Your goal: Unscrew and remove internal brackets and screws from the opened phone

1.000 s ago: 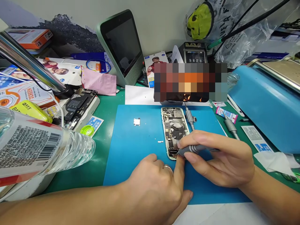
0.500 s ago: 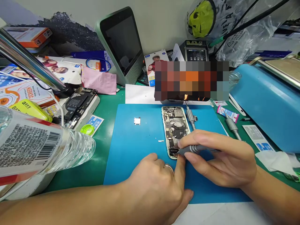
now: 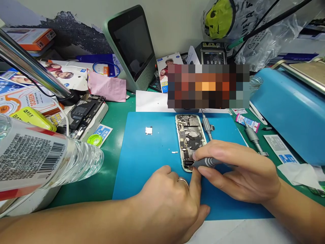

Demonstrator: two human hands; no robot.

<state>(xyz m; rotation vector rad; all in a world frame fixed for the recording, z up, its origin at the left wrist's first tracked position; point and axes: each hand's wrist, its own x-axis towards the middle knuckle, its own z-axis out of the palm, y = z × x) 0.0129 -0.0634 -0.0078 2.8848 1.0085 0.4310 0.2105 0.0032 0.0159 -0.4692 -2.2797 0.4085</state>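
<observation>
An opened smartphone (image 3: 192, 135) lies on the blue mat (image 3: 137, 162), its inner boards and parts exposed. My right hand (image 3: 241, 173) pinches a dark grey screwdriver (image 3: 207, 162) between thumb and fingers. The screwdriver's tip is at the lower end of the phone; fingers and handle partly cover that corner. My left hand (image 3: 172, 200), a ring on one finger, stretches its index finger to the phone's bottom edge, and its other fingers are curled. To the left of the phone sit a small metal bracket (image 3: 174, 152) and a silvery shield plate (image 3: 148, 130).
Two more grey screwdrivers, one at the phone's upper right (image 3: 207, 123) and one farther right (image 3: 251, 134), lie nearby. A water bottle (image 3: 83, 162) leans in at left. A blurred-out phone screen (image 3: 208, 86) stands behind the mat. A blue machine (image 3: 284, 112) is at right.
The screwdriver handle has turned slightly in my right hand. My left hand and the opened phone have stayed in place; the view has shifted very little.
</observation>
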